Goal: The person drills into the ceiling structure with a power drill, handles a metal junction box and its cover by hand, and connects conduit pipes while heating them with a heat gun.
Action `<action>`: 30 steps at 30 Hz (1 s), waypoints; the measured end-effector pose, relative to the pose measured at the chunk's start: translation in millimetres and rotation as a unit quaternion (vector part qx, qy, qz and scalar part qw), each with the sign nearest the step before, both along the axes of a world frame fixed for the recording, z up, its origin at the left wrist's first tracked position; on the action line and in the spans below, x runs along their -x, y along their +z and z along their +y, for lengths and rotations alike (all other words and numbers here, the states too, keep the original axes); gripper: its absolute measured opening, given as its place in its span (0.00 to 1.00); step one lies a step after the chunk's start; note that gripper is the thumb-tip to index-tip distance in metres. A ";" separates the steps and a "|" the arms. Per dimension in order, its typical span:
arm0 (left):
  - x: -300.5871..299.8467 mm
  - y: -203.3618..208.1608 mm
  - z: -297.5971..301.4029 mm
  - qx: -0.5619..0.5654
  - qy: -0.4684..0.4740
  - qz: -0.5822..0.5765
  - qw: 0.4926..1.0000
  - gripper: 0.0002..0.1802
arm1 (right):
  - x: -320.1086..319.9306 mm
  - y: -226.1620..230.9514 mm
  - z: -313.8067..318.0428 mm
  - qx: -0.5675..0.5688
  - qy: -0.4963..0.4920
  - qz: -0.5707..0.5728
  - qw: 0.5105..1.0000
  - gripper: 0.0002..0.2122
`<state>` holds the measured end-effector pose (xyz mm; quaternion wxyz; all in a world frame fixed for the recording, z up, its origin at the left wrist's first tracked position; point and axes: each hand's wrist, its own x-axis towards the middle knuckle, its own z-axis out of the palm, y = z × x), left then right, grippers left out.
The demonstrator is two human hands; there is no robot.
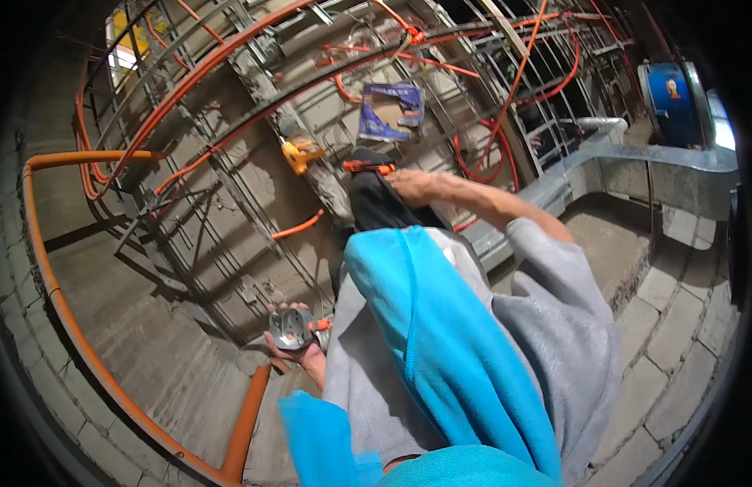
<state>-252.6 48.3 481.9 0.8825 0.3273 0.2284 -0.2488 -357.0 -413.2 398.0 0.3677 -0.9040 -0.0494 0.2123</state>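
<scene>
My left hand [311, 357] holds a round-looking grey metal electrical box [290, 328] from below, its fingers curled round the rim. An orange fitting [319, 325] sits at the box's right side. My right hand [408, 187] is at my dark-trousered knee [374, 195], closed at the end of an orange-and-black tool [369, 166] whose kind I cannot make out. Just beyond that knee lies a torn blue-and-brown cardboard box [392, 112]. Left of it is a yellow tool [301, 156], possibly a power tool. A turquoise cloth [416, 308] hangs over my grey shirt and hides part of my lap.
Orange conduits [214, 81] and metal framing run across the far side. A thick orange pipe [76, 316] bends along the left, with a short orange pipe [246, 422] near it. Metal ducting [571, 174] and a blue drum-like object [672, 105] stand at right, beside a block wall [676, 325].
</scene>
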 end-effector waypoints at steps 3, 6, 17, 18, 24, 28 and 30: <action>-5.1 -6.9 0.5 0.046 0.002 -0.013 0.999 0.37 | 33.4 17.9 -5.8 0.029 -0.064 -0.106 0.992 0.24; -16.6 -8.1 1.0 0.058 -0.029 -0.040 0.997 0.39 | 37.3 77.0 5.0 -0.093 -0.282 0.174 0.939 0.25; -83.1 34.6 -91.8 0.022 -0.122 -0.108 0.986 0.36 | -34.6 153.9 94.3 -0.197 -0.326 -0.161 0.911 0.07; -86.0 41.5 -94.3 0.019 -0.114 -0.111 0.987 0.36 | -51.4 167.8 106.8 -0.221 -0.271 -0.147 0.925 0.08; -94.0 57.9 -110.6 0.001 -0.125 -0.125 0.984 0.29 | -97.9 198.8 165.4 -0.223 -0.113 -0.150 0.957 0.09; -90.3 60.2 -113.1 -0.043 -0.079 -0.120 0.989 0.26 | -106.0 192.9 187.0 -0.144 -0.118 -0.141 0.972 0.09; -86.4 56.3 -107.6 -0.060 -0.055 -0.113 0.990 0.25 | -106.6 185.7 193.3 -0.144 -0.129 -0.170 0.966 0.08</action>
